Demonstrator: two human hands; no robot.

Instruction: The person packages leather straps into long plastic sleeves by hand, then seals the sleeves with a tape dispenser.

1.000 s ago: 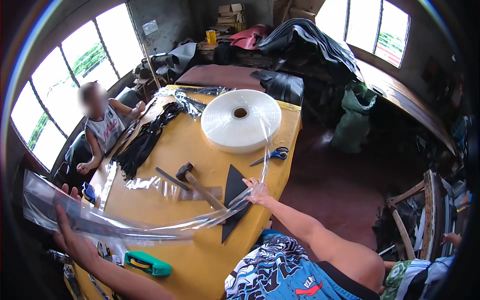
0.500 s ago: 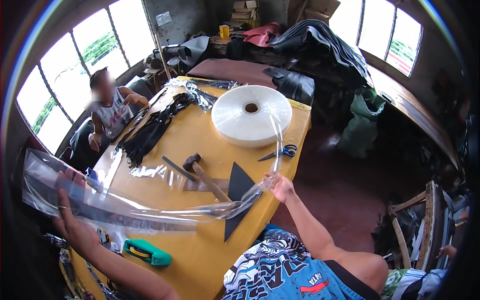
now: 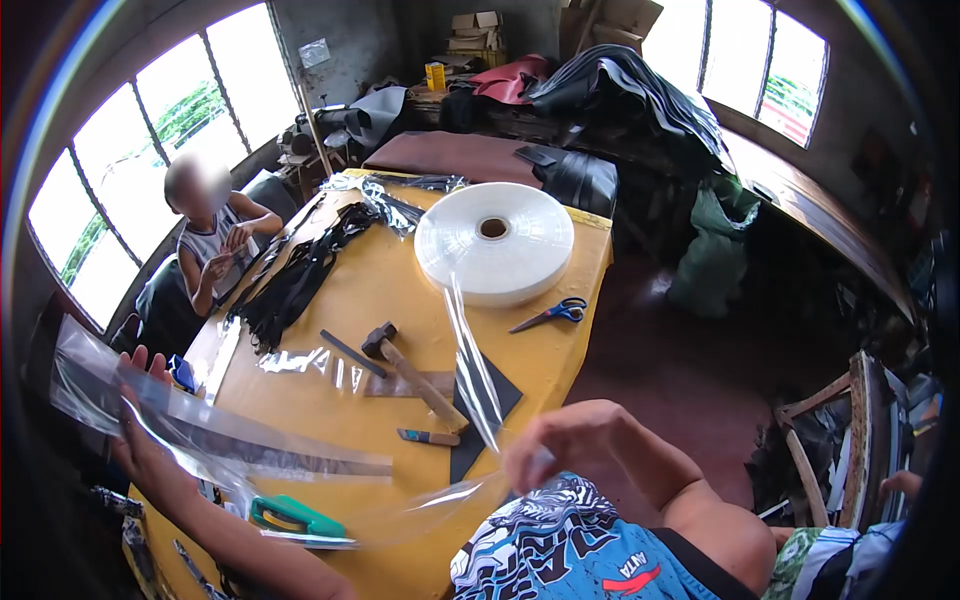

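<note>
At the left, my left hand (image 3: pixel 143 430) holds a long clear plastic film (image 3: pixel 250 435), which lies across its palm between raised fingers and thumb. My right hand (image 3: pixel 535 450), blurred by motion, is closed round the film close to my shirt. From there a narrow strip runs up to the big white roll (image 3: pixel 440 255) on the yellow table (image 3: pixel 350 500). Beneath and beside the strip lie a dark triangular piece (image 3: pixel 500 385), a hammer (image 3: pixel 425 388) and a knife with a blue-grey blade holder (image 3: pixel 428 437). A green tape dispenser (image 3: pixel 325 520) sits under the film's lower edge.
Blue-handled scissors (image 3: pixel 553 313) lie near the table's right edge. Black straps (image 3: pixel 300 275) are heaped at the back left, beside a seated person (image 3: pixel 215 235) with both hands raised. A green sack (image 3: pixel 710 250) stands on the floor, and wooden frames (image 3: pixel 855 440) lean at the right.
My right hand has moved down towards my body, drawing the film strip off the scissors and across the dark piece. The knife has come into view. The seated person's hands have come closer together.
</note>
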